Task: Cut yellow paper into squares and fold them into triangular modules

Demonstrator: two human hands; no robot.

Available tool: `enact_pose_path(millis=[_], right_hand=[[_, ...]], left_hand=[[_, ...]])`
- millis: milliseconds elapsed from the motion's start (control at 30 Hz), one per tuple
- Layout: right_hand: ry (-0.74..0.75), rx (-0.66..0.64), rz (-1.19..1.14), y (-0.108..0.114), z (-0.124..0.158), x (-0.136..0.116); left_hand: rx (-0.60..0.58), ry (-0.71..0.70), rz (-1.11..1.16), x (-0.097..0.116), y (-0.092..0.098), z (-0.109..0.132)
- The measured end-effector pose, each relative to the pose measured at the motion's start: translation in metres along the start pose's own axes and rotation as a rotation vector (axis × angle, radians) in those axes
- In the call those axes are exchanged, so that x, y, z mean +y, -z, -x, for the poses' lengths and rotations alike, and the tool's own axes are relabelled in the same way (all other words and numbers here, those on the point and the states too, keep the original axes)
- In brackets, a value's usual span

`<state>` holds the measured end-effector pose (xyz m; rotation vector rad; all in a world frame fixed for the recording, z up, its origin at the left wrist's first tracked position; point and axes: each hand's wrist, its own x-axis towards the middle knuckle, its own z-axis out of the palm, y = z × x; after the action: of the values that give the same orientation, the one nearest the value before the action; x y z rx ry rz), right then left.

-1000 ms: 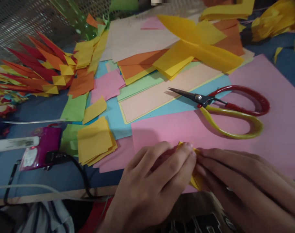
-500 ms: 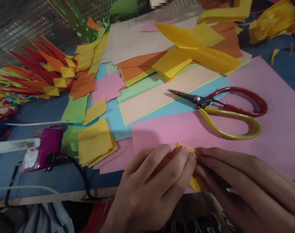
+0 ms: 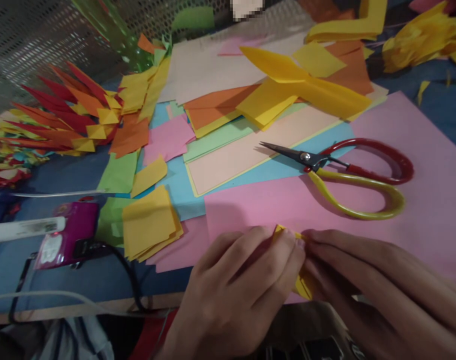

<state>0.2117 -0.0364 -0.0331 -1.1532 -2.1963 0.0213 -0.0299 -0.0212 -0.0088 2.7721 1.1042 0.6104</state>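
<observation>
Near the table's front edge, a small folded piece of yellow paper point(image 3: 304, 286) is pinched between both my hands; most of it is hidden by fingers. My left hand point(image 3: 246, 285) covers its left side, fingertips pressed on its upper face. From the right, my right hand point(image 3: 359, 275) grips the other side with fingers closed together. Just beyond the hands lie scissors point(image 3: 314, 162) with one red and one yellow handle, blades nearly closed, pointing left. They rest on pink point(image 3: 423, 225) and blue paper sheets. A stack of yellow paper squares point(image 3: 149, 222) lies left of my left hand.
Folded red and orange paper spikes point(image 3: 70, 112) stand at the far left. A purple device point(image 3: 72, 232) with cables sits at the left. Yellow paper strips point(image 3: 325, 95) lie beyond the scissors, crumpled yellow paper point(image 3: 419, 40) at the back right, and a green bottle point(image 3: 126, 45) at the back.
The whole view has shifted slightly, so things appear a little lower. Both hands keep hold of the yellow paper with hardly any movement.
</observation>
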Motion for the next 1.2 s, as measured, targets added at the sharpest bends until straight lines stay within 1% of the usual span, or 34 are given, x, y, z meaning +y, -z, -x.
enact_pose_path(millis=[167,300,367,500,600,700,800,933,1033,1100,1200], right_hand=[[-0.049,0.017,-0.024,0.000,-0.004,-0.002],[-0.045,0.031,-0.053,0.000,-0.002,-0.002],[-0.053,0.026,-0.061,-0.001,0.001,-0.003],[-0.110,-0.014,-0.074,-0.003,0.006,-0.006],[-0.100,-0.010,-0.057,-0.005,0.007,-0.006],[-0.041,0.000,-0.010,-0.006,0.005,-0.006],[-0.019,0.012,0.019,-0.007,0.003,-0.007],[-0.029,0.032,0.019,-0.009,-0.001,-0.008],[-0.052,0.050,-0.003,-0.010,-0.001,-0.007],[-0.057,0.044,-0.039,-0.010,0.001,-0.006],[-0.072,0.036,-0.083,-0.007,0.000,-0.004]], left_hand=[[0.015,0.017,0.013,-0.001,0.000,-0.002],[0.044,0.018,0.027,-0.002,-0.004,-0.001],[0.065,0.013,0.041,-0.002,-0.006,0.002],[0.103,0.052,0.035,-0.002,-0.007,0.004],[0.071,0.053,0.006,-0.003,-0.005,0.002],[0.040,0.001,-0.062,-0.004,-0.003,-0.002],[0.011,-0.031,-0.112,-0.005,-0.005,-0.003],[0.041,-0.008,-0.076,-0.004,-0.008,-0.003],[0.098,0.066,0.071,-0.005,-0.004,-0.004],[0.067,0.124,0.182,-0.007,0.001,-0.009],[-0.093,0.175,0.214,-0.012,0.008,-0.021]])
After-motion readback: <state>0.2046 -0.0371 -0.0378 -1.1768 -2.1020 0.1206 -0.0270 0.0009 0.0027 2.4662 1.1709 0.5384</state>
